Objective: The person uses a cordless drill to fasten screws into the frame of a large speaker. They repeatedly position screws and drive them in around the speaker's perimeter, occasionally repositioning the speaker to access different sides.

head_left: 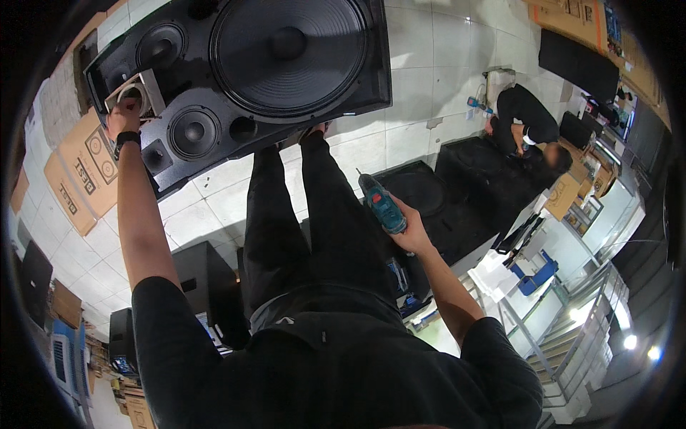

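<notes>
My left hand (123,120), with a dark watch on the wrist, is closed at a pale, square-edged open box (151,93) with a rounded light part inside. What its fingers grip is partly hidden. The box rests on the left end of a large black speaker cabinet (239,132), which lies with its drivers facing up. Beside the box sit two smaller round drivers, and a big woofer (288,44) fills the right part. My right hand (413,230) is wrapped round a teal cordless drill (382,206), its bit pointing up and left, apart from the speaker.
Flattened brown cartons (84,171) lie left of the speaker. More black cabinets stand at lower left and right. At the right a co-worker in black (525,114) bends over another cabinet (468,175), with a second power tool (480,106) nearby. White tiles (411,86) cover the floor.
</notes>
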A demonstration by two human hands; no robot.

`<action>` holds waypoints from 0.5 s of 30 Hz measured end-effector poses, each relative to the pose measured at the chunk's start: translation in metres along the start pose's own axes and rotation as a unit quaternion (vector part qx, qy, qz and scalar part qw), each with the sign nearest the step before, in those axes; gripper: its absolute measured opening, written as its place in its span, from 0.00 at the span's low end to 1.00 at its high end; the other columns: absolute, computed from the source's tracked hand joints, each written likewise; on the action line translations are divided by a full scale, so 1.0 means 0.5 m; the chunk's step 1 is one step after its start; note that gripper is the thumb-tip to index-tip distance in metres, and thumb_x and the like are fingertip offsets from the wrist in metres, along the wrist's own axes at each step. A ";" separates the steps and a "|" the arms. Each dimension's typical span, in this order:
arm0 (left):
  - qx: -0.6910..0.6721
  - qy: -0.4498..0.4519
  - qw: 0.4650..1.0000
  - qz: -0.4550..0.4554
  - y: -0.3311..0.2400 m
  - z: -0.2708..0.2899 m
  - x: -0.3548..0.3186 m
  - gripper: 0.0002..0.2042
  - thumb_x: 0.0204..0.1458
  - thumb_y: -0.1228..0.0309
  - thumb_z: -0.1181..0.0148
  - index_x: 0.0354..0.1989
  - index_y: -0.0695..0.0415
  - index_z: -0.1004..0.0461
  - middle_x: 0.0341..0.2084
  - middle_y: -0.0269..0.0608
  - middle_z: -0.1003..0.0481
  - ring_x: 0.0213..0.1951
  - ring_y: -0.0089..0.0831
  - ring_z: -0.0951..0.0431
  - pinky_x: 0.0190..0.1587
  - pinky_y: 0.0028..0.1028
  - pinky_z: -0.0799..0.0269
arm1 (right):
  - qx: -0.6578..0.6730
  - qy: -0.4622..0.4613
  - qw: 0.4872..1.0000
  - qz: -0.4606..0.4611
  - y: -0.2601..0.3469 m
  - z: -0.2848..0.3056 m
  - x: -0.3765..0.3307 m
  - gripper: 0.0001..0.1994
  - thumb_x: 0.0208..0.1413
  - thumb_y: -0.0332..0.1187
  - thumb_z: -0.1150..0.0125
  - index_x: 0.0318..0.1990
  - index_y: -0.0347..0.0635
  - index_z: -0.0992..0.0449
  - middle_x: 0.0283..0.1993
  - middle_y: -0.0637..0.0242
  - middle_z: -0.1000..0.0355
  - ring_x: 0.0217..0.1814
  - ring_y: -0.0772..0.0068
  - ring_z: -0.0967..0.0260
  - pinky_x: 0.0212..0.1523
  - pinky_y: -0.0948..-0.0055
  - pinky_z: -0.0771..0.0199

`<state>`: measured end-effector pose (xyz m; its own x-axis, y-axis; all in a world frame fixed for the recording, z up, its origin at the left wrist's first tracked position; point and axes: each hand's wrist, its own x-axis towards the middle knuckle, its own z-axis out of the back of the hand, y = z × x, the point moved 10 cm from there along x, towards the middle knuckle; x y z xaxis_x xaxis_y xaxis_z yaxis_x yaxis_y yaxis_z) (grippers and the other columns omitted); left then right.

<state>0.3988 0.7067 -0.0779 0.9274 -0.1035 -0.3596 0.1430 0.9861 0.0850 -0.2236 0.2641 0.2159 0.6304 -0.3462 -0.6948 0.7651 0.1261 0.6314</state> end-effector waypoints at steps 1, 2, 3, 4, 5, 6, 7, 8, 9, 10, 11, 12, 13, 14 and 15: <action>-0.059 0.003 0.998 0.010 0.009 -0.006 0.004 0.17 0.52 0.43 0.31 0.48 0.32 0.12 0.48 0.30 0.14 0.54 0.39 0.16 0.56 0.41 0.23 | 0.000 -0.002 1.000 0.001 -0.004 -0.008 -0.006 0.36 0.51 0.28 0.31 0.70 0.26 0.32 0.61 0.43 0.22 0.63 0.60 0.22 0.66 0.65 0.28; -0.097 0.004 0.995 0.026 0.027 -0.009 0.005 0.18 0.52 0.43 0.31 0.48 0.33 0.12 0.48 0.31 0.14 0.53 0.40 0.16 0.56 0.40 0.22 | -0.015 -0.010 1.000 0.007 -0.007 -0.015 -0.009 0.36 0.51 0.27 0.31 0.70 0.27 0.32 0.60 0.43 0.22 0.63 0.59 0.22 0.65 0.65 0.28; -0.119 -0.013 0.992 0.033 0.046 -0.003 0.003 0.19 0.51 0.42 0.30 0.48 0.33 0.12 0.47 0.32 0.13 0.53 0.40 0.15 0.55 0.40 0.22 | -0.027 -0.015 0.999 0.012 -0.010 -0.021 -0.010 0.35 0.50 0.27 0.32 0.69 0.27 0.31 0.59 0.43 0.22 0.62 0.57 0.22 0.65 0.64 0.27; -0.147 -0.039 0.988 0.037 0.063 0.010 0.004 0.22 0.50 0.41 0.30 0.46 0.40 0.11 0.44 0.37 0.13 0.49 0.42 0.13 0.54 0.40 0.20 | -0.036 -0.022 0.999 0.000 -0.019 -0.029 -0.010 0.35 0.50 0.27 0.32 0.68 0.27 0.31 0.58 0.43 0.21 0.62 0.56 0.21 0.65 0.64 0.27; -0.165 -0.055 0.984 0.046 0.081 0.019 -0.003 0.22 0.51 0.41 0.30 0.45 0.42 0.11 0.42 0.38 0.12 0.48 0.41 0.13 0.53 0.40 0.20 | -0.030 -0.028 0.999 -0.003 -0.022 -0.036 -0.012 0.34 0.50 0.26 0.32 0.68 0.27 0.30 0.58 0.43 0.21 0.61 0.55 0.21 0.64 0.64 0.26; -0.172 -0.084 0.980 0.061 0.098 0.038 -0.013 0.22 0.51 0.42 0.30 0.44 0.44 0.10 0.41 0.39 0.12 0.46 0.41 0.12 0.53 0.40 0.20 | -0.022 -0.033 0.999 -0.020 -0.030 -0.040 -0.013 0.34 0.49 0.26 0.32 0.67 0.28 0.29 0.57 0.44 0.20 0.61 0.55 0.20 0.63 0.64 0.25; -0.163 -0.112 0.977 0.080 0.109 0.058 -0.031 0.23 0.51 0.42 0.30 0.43 0.46 0.10 0.39 0.39 0.12 0.45 0.40 0.12 0.52 0.40 0.20 | -0.012 -0.042 0.999 -0.018 -0.028 -0.044 -0.009 0.33 0.49 0.25 0.31 0.66 0.28 0.29 0.56 0.44 0.20 0.60 0.54 0.20 0.63 0.64 0.25; -0.163 -0.154 0.972 0.062 0.102 0.090 -0.053 0.23 0.51 0.46 0.28 0.41 0.55 0.10 0.36 0.42 0.12 0.41 0.37 0.11 0.50 0.37 0.19 | -0.039 -0.064 0.997 -0.031 -0.031 -0.047 -0.001 0.32 0.49 0.25 0.30 0.65 0.29 0.27 0.55 0.47 0.19 0.58 0.59 0.19 0.61 0.64 0.23; -0.233 -0.213 0.945 0.089 0.101 0.115 -0.097 0.20 0.53 0.51 0.27 0.39 0.58 0.12 0.34 0.42 0.12 0.38 0.34 0.13 0.46 0.35 0.19 | -0.025 -0.071 0.997 -0.022 -0.024 -0.053 0.005 0.32 0.49 0.25 0.30 0.65 0.30 0.28 0.55 0.48 0.19 0.58 0.60 0.19 0.60 0.64 0.23; -0.317 -0.233 0.918 0.051 0.070 0.138 -0.136 0.17 0.55 0.56 0.26 0.37 0.61 0.13 0.32 0.42 0.13 0.34 0.31 0.14 0.43 0.32 0.20 | -0.010 -0.078 0.997 -0.015 -0.015 -0.057 0.012 0.32 0.50 0.24 0.29 0.65 0.30 0.28 0.55 0.48 0.19 0.58 0.62 0.19 0.60 0.65 0.23; -0.407 -0.215 0.884 0.084 0.043 0.129 -0.188 0.14 0.59 0.60 0.29 0.38 0.61 0.14 0.32 0.39 0.14 0.34 0.29 0.16 0.42 0.32 0.21 | 0.005 -0.088 0.996 -0.008 -0.006 -0.059 0.020 0.32 0.50 0.24 0.29 0.65 0.30 0.28 0.55 0.49 0.19 0.57 0.63 0.19 0.60 0.65 0.23; -0.534 -0.146 0.819 0.150 0.009 0.094 -0.241 0.12 0.63 0.63 0.31 0.39 0.61 0.15 0.32 0.37 0.15 0.34 0.27 0.18 0.41 0.33 0.23 | 0.021 -0.099 0.995 0.009 0.009 -0.062 0.026 0.31 0.52 0.24 0.28 0.66 0.30 0.28 0.55 0.50 0.19 0.57 0.67 0.19 0.60 0.66 0.23; -0.577 -0.109 0.808 0.035 -0.089 0.111 -0.310 0.11 0.66 0.64 0.35 0.45 0.59 0.16 0.38 0.37 0.16 0.40 0.26 0.19 0.45 0.31 0.24 | 0.033 -0.096 0.994 0.026 0.024 -0.066 0.030 0.32 0.53 0.24 0.28 0.66 0.29 0.28 0.56 0.50 0.19 0.57 0.67 0.19 0.60 0.66 0.23; -0.613 0.021 0.789 0.035 -0.183 0.073 -0.381 0.11 0.68 0.64 0.39 0.48 0.58 0.17 0.42 0.37 0.16 0.44 0.25 0.19 0.49 0.29 0.25 | 0.045 -0.096 0.993 0.043 0.040 -0.068 0.036 0.32 0.53 0.24 0.28 0.67 0.29 0.29 0.56 0.50 0.19 0.57 0.67 0.19 0.60 0.67 0.23; -0.567 0.093 0.818 -0.017 -0.286 0.060 -0.456 0.12 0.69 0.63 0.39 0.48 0.59 0.17 0.42 0.38 0.15 0.45 0.26 0.18 0.50 0.29 0.23 | 0.054 -0.097 0.992 0.061 0.056 -0.068 0.038 0.32 0.53 0.24 0.28 0.67 0.29 0.29 0.56 0.50 0.19 0.57 0.68 0.19 0.60 0.67 0.23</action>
<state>0.1772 0.5854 0.0200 0.8454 -0.2159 -0.4886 -0.3433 0.4813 -0.8066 -0.1855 0.2926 0.2086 0.6716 -0.5090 -0.5384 0.6601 0.0812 0.7468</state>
